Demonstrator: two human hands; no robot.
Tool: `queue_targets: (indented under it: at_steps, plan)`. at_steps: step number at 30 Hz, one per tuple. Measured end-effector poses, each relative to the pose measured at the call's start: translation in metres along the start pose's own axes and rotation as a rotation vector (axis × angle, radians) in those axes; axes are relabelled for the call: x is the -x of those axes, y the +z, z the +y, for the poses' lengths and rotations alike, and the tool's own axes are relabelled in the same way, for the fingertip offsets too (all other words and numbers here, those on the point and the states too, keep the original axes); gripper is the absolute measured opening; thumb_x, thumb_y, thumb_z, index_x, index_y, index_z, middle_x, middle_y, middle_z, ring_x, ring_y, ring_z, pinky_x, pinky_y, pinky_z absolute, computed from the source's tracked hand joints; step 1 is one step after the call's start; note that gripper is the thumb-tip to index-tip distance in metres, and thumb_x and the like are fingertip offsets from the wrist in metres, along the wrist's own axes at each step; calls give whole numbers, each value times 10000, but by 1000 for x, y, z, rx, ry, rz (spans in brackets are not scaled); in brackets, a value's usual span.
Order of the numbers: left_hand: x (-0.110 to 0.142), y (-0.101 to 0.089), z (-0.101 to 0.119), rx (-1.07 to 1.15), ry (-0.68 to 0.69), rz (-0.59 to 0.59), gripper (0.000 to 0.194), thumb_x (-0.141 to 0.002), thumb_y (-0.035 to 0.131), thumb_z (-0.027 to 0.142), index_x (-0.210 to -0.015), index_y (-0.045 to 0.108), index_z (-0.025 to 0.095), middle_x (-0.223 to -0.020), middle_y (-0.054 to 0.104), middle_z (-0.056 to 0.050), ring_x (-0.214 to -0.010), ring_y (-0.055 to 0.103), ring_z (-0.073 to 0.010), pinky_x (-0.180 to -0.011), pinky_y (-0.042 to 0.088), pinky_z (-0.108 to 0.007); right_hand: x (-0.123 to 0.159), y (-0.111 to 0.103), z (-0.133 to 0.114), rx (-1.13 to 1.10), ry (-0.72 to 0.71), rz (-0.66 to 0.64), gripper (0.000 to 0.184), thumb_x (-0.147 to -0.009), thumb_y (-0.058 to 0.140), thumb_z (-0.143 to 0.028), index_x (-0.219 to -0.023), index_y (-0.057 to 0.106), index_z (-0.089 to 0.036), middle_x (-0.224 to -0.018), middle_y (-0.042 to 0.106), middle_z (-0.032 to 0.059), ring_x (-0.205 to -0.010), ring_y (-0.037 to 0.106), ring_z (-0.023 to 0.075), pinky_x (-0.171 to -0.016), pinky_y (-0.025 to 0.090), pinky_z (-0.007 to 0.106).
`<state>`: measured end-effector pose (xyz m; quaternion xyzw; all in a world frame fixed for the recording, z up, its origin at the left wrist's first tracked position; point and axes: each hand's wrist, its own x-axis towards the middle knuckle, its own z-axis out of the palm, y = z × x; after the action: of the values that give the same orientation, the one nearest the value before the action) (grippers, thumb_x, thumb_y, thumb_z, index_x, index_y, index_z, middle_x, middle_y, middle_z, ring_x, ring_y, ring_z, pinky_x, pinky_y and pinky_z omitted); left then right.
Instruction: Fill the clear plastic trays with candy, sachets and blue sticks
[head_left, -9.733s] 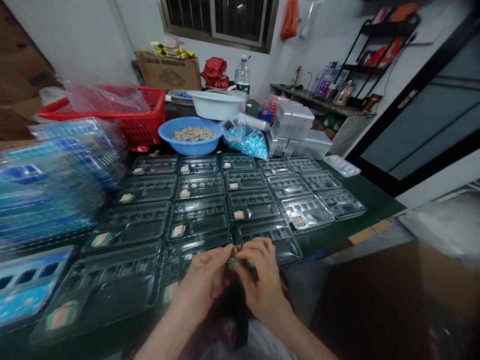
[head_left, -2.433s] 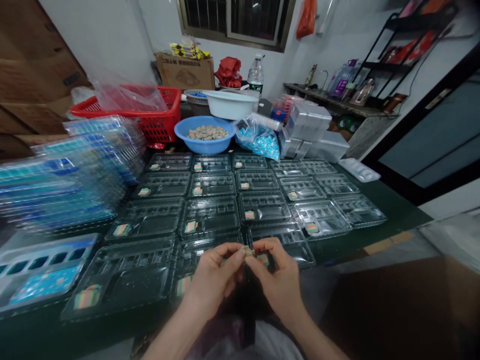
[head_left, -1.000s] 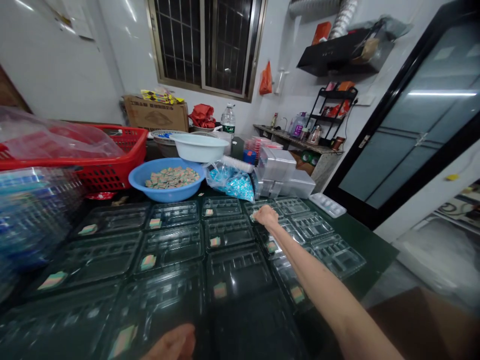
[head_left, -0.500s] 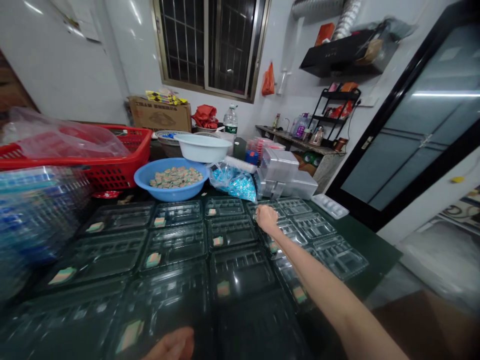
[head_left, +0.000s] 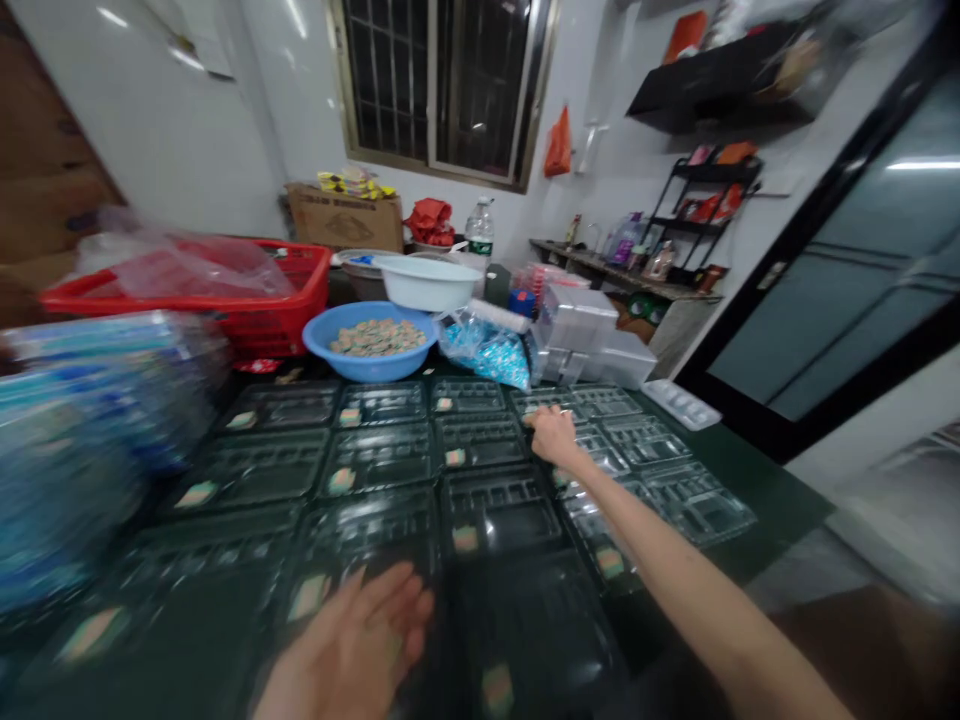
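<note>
right hand (head_left: 553, 437) is seen reaching out over the clear plastic trays (head_left: 499, 515), which are laid in rows on the dark green tabletop (head_left: 757, 530) in front of the blue bowl (head_left: 367, 368). its fingers (head_left: 534, 421) are bunched narrowly and pressed down toward a tray compartment, to the front right of the bowl; whether anything is held between them cannot be told. a striped piece (head_left: 564, 478) is lying in a tray just behind the wrist, close to the hand but not gripped by it. left hand (head_left: 349, 640) is blurred and held low over the trays nearest the camera, well to the front of the bowl, with its fingers (head_left: 397, 600) spread wide and nothing seen in them. another striped piece (head_left: 465, 538) lies in a tray well apart from both hands, nearer the bowl. small striped pieces (head_left: 373, 340) are heaped inside the bowl. a white basin (head_left: 427, 283) is placed just behind the bowl, and a red basket (head_left: 296, 300) just to its left.
</note>
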<state>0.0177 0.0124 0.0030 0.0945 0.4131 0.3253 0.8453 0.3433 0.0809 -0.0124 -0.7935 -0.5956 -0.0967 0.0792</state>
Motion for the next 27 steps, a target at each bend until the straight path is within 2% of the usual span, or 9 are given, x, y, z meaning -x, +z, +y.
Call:
queue_targets:
  at_steps: [3, 5, 7, 9, 12, 15, 18, 23, 27]
  plan:
    - [5, 16, -2, 96, 66, -87, 380, -764, 535, 310, -1019, 576, 31, -1059, 593, -207, -1032, 530, -318, -779, 475, -376, 18, -18, -17, -75, -12, 53, 305, -774, 425, -120, -1033, 583, -150, -998, 553, 143, -942, 437, 273, -759, 293, 382]
    - [5, 18, -3, 159, 82, -141, 385, -774, 521, 333, -1015, 565, 36, -1031, 592, -203, -1044, 516, -330, -793, 459, -390, 44, -37, -40, -163, -83, 87, 297, -844, 387, -196, -1104, 527, -164, -1059, 532, 122, -985, 424, 251, -801, 294, 375]
    - [5, 18, -5, 190, 94, -178, 367, -785, 507, 343, -991, 565, 45, -986, 601, -193, -1000, 542, -316, -800, 447, -399, 82, -59, -70, -409, -306, 95, 219, -857, 423, -259, -1013, 557, -184, -967, 564, 75, -930, 458, 200, -801, 320, 324]
    - [7, 17, -9, 182, 85, -220, 367, -800, 478, 357, -987, 562, 52, -920, 613, -175, -912, 581, -288, -779, 450, -398, 121, -76, -100, -650, -552, 27, 150, -825, 501, -280, -940, 567, -210, -921, 570, 30, -886, 470, 171, -795, 328, 306]
    - [12, 17, -16, 119, 37, -270, 402, -814, 440, 391, -1012, 555, 60, -868, 616, -148, -828, 596, -264, -715, 463, -382, 159, -81, -129, -676, -642, -78, 110, -731, 630, -265, -810, 579, -208, -832, 568, -10, -854, 457, 163, -840, 290, 330]
    - [19, 19, -25, 68, 6, -303, 366, -830, 421, 360, -1022, 561, 82, -914, 617, -137, -854, 585, -240, -726, 461, -372, 171, -72, -132, -700, -612, -111, 14, -763, 587, -195, -771, 584, -206, -776, 569, -26, -815, 456, 141, -812, 294, 314]
    - [26, 20, -34, 43, -12, -321, 317, -835, 422, 309, -990, 585, 85, -922, 623, -140, -874, 576, -231, -782, 440, -384, 175, -65, -122, -778, -505, -124, 127, -794, 493, -98, -759, 571, -193, -776, 574, -22, -785, 469, 125, -745, 316, 286]
    - [37, 17, -44, -256, 131, -293, 201, -787, 525, 233, -880, 631, 90, -845, 648, -120, -778, 592, -219, -749, 439, -373, 183, -68, -113, -1017, -253, -150, 131, -785, 485, -79, -735, 558, -176, -735, 565, -22, -729, 502, 108, -692, 353, 240]
    - [41, 12, -47, -490, 226, -285, 186, -766, 562, 250, -811, 640, 87, -795, 656, -121, -716, 600, -210, -596, 448, -299, 187, -73, -111, -997, -198, -134, 121, -762, 492, -87, -709, 558, -174, -701, 560, -17, -700, 499, 122, -656, 356, 240]
